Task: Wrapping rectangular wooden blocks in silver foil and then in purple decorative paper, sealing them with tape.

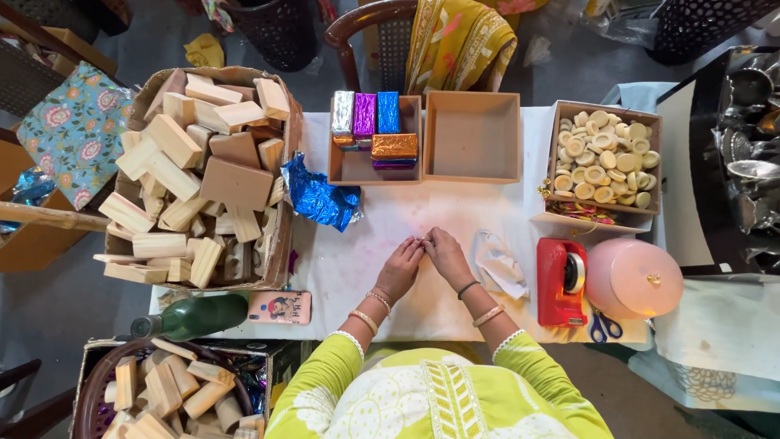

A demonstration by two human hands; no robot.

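Note:
My left hand [400, 267] and my right hand [445, 254] meet fingertip to fingertip over the middle of the white table [382, 223]. Something very small sits pinched between the fingertips; I cannot tell what it is. A crumpled blue foil sheet [318, 195] lies to the left of my hands. A crumpled white cloth [497, 264] lies just right of them. Beyond the hands stands a wooden tray [341, 169] with several foil-wrapped blocks [375, 122] in silver, purple, blue and gold. An empty wooden tray [471, 136] stands next to it.
A cardboard box of wooden blocks [199, 175] fills the left side. A box of pale round pieces [603, 156] stands at the right, with a red tape dispenser [561, 280], pink lidded container [634, 278] and blue scissors [604, 327]. A green bottle [195, 315] and phone [279, 307] lie near-left.

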